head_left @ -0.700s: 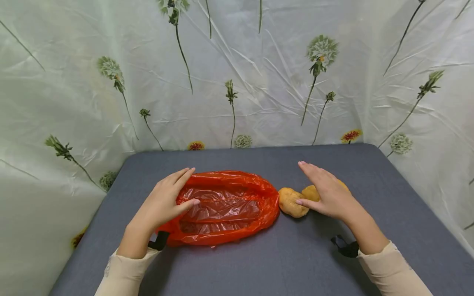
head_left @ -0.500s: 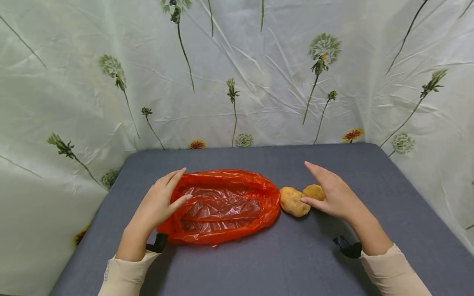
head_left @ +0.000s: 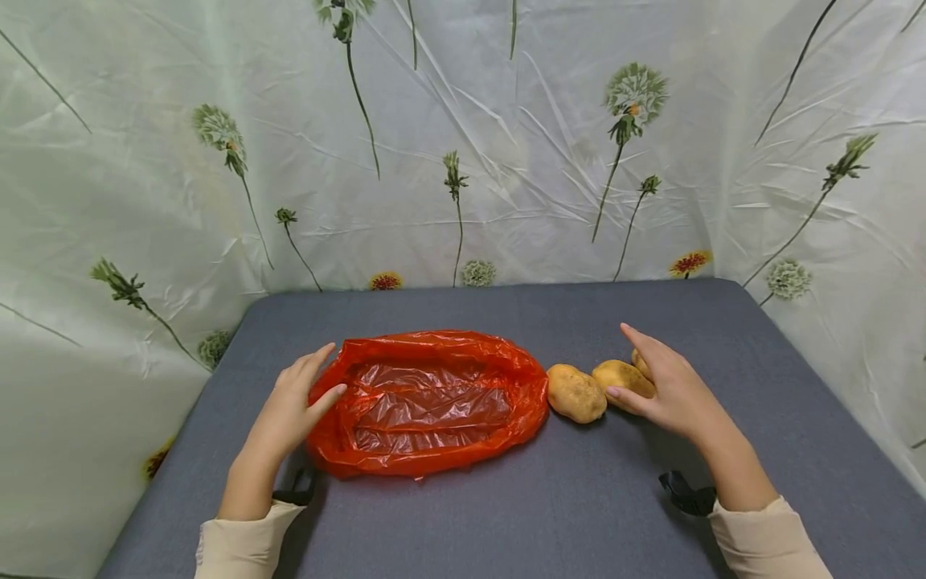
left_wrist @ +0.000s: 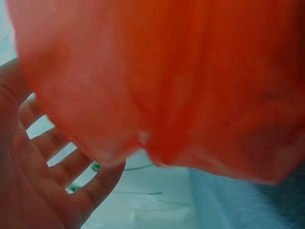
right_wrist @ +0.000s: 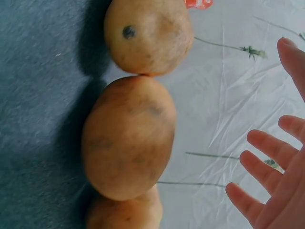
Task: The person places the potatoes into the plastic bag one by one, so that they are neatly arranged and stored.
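A red plastic bag (head_left: 427, 462) lies spread on the table with its mouth wide and facing up. My left hand (head_left: 282, 410) is at the bag's left end, fingers extended and thumb apart; in the left wrist view the red film covers some fingertips, and I cannot tell whether they touch it. To the bag's right, three potatoes lie in a row: one beside the bag (head_left: 575, 394), a middle potato (right_wrist: 128, 138), and a far potato (right_wrist: 126, 212) partly hidden by my right hand (head_left: 673, 390). That hand holds nothing, its fingers spread apart from the potatoes in the right wrist view.
A grey cloth-covered table (head_left: 506, 523) carries everything. Behind it and along both sides hangs a pale curtain (head_left: 535, 161) printed with dandelions. Dark straps (head_left: 687, 492) sit at both wrists, below cream sleeves.
My hands have moved apart: the left one leftward to the bag's edge, the right one rightward, uncovering more of the middle potato. The bag and potatoes stay in place.
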The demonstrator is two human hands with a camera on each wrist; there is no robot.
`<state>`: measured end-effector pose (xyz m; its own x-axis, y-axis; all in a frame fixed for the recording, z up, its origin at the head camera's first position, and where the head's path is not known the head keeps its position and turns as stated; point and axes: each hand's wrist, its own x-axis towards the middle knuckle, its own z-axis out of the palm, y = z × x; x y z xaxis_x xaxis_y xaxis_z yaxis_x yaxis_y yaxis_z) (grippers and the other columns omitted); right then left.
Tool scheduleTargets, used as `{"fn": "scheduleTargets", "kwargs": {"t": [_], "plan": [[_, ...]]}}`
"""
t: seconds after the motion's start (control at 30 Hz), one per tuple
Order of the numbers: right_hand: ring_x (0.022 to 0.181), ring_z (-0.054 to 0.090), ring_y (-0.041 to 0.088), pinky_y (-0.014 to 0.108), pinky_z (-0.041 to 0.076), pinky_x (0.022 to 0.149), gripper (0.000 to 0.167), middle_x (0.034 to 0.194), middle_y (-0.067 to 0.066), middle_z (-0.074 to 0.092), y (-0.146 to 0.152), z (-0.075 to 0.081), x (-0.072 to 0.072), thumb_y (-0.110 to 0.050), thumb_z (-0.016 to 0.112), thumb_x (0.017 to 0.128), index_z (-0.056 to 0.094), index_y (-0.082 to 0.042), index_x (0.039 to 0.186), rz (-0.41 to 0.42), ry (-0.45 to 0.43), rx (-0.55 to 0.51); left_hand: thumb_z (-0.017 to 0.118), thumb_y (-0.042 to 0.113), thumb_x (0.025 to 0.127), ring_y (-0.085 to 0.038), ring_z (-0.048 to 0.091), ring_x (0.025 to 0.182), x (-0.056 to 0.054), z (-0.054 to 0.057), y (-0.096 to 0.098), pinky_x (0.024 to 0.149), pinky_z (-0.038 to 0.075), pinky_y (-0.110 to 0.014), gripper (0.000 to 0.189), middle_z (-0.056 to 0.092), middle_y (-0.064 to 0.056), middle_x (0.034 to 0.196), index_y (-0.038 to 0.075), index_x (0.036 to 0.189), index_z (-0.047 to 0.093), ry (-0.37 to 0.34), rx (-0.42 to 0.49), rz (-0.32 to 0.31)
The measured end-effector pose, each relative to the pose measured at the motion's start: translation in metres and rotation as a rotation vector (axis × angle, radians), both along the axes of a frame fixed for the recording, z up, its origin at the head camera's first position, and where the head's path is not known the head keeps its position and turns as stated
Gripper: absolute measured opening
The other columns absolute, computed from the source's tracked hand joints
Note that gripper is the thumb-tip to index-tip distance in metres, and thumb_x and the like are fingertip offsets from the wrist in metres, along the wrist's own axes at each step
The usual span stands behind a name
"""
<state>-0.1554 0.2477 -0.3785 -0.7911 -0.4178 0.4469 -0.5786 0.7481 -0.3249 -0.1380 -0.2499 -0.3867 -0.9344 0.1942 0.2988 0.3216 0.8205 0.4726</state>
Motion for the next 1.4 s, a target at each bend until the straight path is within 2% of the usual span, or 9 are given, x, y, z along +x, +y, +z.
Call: {"fn": "scheduleTargets", "kwargs": {"t": [0.3, 0.57, 0.73, 0.9, 1.17, 1.33, 1.4], "plan": [[0.112, 0.039, 0.046, 0.058, 0.031, 0.085, 0.081, 0.128, 0.026, 0.041, 0.011, -0.008, 0.004, -0.028, 0.072, 0.076, 0.028, -0.006, 0.14, -0.066, -0.052, -0.033, 0.06, 0.015, 0.087, -0.034, 0.047, 0.098, -0.003, -0.019, -0.013, 0.077, 0.04, -0.049, 0.052, 0.047, -0.022, 0.115, 0.004, 0.133, 0.039, -0.049, 0.214, 0.0], [0.111, 0.038, 0.046, 0.058, 0.03, 0.085, 0.078, 0.126, 0.026, 0.043, 0.019, -0.016, 0.004, -0.026, 0.071, 0.077, 0.03, -0.003, 0.138, -0.104, -0.087, -0.072, 0.057, 0.018, 0.089, -0.033, 0.041, 0.109, -0.004, -0.031, -0.02, 0.083, 0.034, -0.046, 0.05, 0.043, -0.021, 0.124, 0.004, 0.134, 0.039, -0.19, 0.393, 0.011], [0.114, 0.034, 0.047, 0.061, 0.026, 0.087, 0.075, 0.127, 0.027, 0.041, 0.025, -0.022, 0.005, -0.026, 0.067, 0.081, 0.026, -0.005, 0.14, -0.145, -0.173, -0.138, 0.055, 0.017, 0.09, -0.028, 0.042, 0.108, -0.003, -0.035, -0.021, 0.082, 0.038, -0.038, 0.048, 0.043, -0.017, 0.129, 0.008, 0.134, 0.04, -0.288, 0.49, 0.012], [0.116, 0.032, 0.048, 0.063, 0.024, 0.087, 0.073, 0.129, 0.026, 0.039, 0.032, -0.028, 0.005, -0.024, 0.065, 0.082, 0.025, -0.005, 0.14, -0.188, -0.218, -0.206, 0.055, 0.012, 0.09, -0.023, 0.045, 0.099, -0.006, -0.042, -0.025, 0.073, 0.044, -0.027, 0.047, 0.045, -0.019, 0.127, 0.005, 0.134, 0.04, -0.32, 0.545, 0.012], [0.116, 0.033, 0.046, 0.061, 0.024, 0.089, 0.068, 0.131, 0.026, 0.038, 0.043, -0.039, 0.005, -0.019, 0.065, 0.083, 0.027, -0.002, 0.138, -0.225, -0.238, -0.329, 0.053, 0.012, 0.091, -0.02, 0.046, 0.092, -0.005, -0.046, -0.027, 0.069, 0.046, -0.026, 0.045, 0.043, -0.02, 0.127, 0.005, 0.133, 0.041, -0.32, 0.585, -0.008], [0.119, 0.032, 0.042, 0.052, 0.022, 0.097, 0.067, 0.131, 0.026, 0.038, 0.049, -0.049, 0.004, -0.015, 0.065, 0.082, 0.029, 0.001, 0.137, -0.254, -0.247, -0.395, 0.052, 0.015, 0.092, -0.019, 0.048, 0.092, -0.004, -0.047, -0.028, 0.069, 0.048, -0.026, 0.044, 0.042, -0.019, 0.127, 0.008, 0.133, 0.041, -0.328, 0.604, -0.015], [0.12, 0.031, 0.042, 0.041, 0.023, 0.1, 0.066, 0.131, 0.027, 0.037, 0.051, -0.054, 0.004, -0.014, 0.065, 0.082, 0.03, 0.002, 0.136, -0.261, -0.244, -0.416, 0.052, 0.015, 0.092, -0.018, 0.05, 0.091, -0.005, -0.048, -0.029, 0.069, 0.048, -0.026, 0.044, 0.042, -0.018, 0.127, 0.008, 0.134, 0.04, -0.33, 0.61, -0.021]]}}
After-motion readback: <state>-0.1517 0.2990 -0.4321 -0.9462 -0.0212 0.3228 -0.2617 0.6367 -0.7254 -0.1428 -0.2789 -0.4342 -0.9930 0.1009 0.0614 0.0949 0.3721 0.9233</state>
